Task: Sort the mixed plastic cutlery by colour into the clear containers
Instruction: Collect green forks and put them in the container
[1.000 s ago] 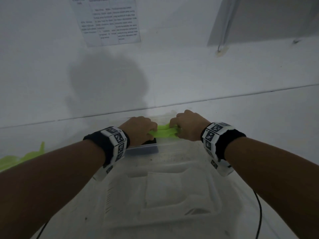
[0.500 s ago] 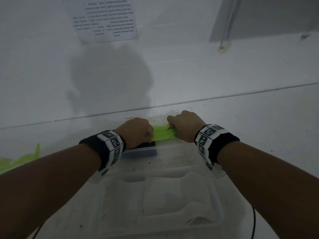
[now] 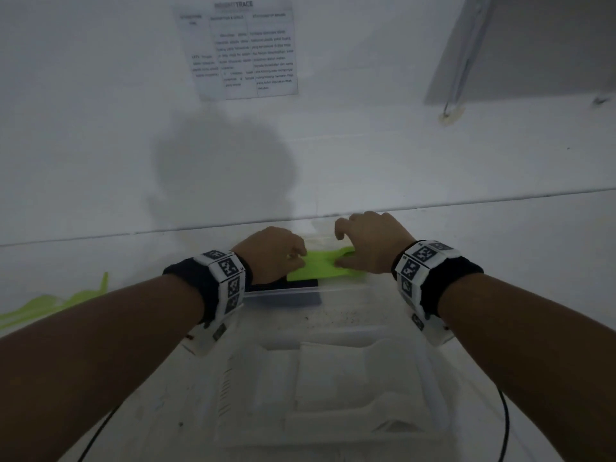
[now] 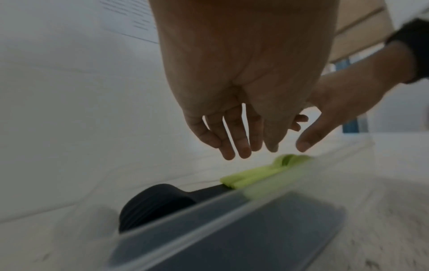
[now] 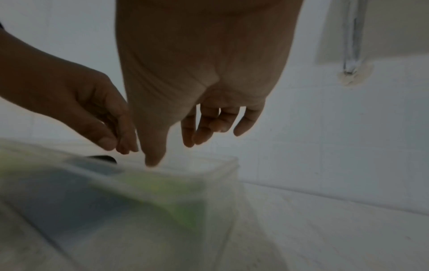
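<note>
A bundle of lime-green plastic cutlery [image 3: 320, 266] lies in the far clear container [image 3: 283, 290], partly on top of black cutlery [image 3: 290, 296]. My left hand [image 3: 298, 256] hovers just above the bundle's left end, its fingers [image 4: 241, 144] relaxed and holding nothing. Over the bundle's right end, my right hand [image 3: 340, 248] is spread loosely, with the thumb low near the green pieces. In the left wrist view the green cutlery [image 4: 260, 174] and a black spoon bowl [image 4: 157, 205] sit behind the container wall. In the right wrist view the right hand [image 5: 176, 146] hangs over the rim, empty.
A larger clear container with a moulded lid [image 3: 333, 388] stands right in front of me, under my forearms. More green cutlery [image 3: 50, 305] lies on the white table at the far left. A white tiled wall with a printed sheet [image 3: 240, 51] rises close behind the containers.
Both hands gripped the green bundle earlier; they have now let go and lifted slightly, the right hand spreading its fingers. The bundle rests in the container.
</note>
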Tool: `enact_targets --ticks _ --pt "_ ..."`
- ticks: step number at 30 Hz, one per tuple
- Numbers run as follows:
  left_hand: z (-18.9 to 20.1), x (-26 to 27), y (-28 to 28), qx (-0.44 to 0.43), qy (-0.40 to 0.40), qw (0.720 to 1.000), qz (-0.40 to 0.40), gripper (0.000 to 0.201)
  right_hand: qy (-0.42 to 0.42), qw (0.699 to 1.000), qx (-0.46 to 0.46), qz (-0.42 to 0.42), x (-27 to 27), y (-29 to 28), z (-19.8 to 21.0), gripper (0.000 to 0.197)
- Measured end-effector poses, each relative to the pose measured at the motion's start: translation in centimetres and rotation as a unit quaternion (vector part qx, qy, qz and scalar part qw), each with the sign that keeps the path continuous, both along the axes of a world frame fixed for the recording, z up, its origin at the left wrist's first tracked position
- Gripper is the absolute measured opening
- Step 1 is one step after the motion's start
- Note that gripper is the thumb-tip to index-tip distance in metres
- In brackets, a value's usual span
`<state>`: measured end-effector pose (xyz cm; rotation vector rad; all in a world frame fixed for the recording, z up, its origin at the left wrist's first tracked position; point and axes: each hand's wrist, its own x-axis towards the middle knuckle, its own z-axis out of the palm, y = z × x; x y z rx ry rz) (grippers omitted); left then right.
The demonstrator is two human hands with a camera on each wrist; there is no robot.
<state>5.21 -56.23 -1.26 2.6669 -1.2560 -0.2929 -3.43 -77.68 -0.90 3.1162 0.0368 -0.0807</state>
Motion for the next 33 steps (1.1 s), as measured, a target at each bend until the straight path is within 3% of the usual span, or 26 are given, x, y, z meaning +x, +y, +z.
enact_targets --ticks 4,7,10,15,23,33 --pt "2.8 -0.4 3.4 -0.098 0.049 0.988 0.107 0.039 -0.051 0.977 0.206 -0.027 0.7 3.3 2.1 0.047" --pt "4.3 -0.6 7.1 -0.109 0.051 0.979 0.163 0.070 -0.021 0.934 0.353 -0.044 1.5 6.9 3.6 0.061" --pt "5.7 -1.6 11.6 -0.078 0.067 0.972 0.212 0.093 -0.002 0.920 0.390 -0.035 2.4 10.9 4.2 0.074" --pt "6.2 -3.6 19.7 -0.022 0.091 0.951 0.295 0.091 0.068 0.905 0.419 0.009 3.5 18.1 4.2 0.081" --pt "3.8 -6.0 30.8 0.030 0.103 0.936 0.336 0.079 0.124 0.932 0.336 0.051 3.4 29.6 1.4 0.088" --pt "-0.5 -5.1 39.7 0.061 0.123 0.956 0.258 0.072 0.139 0.974 0.175 -0.031 0.8 37.1 -2.6 0.055"
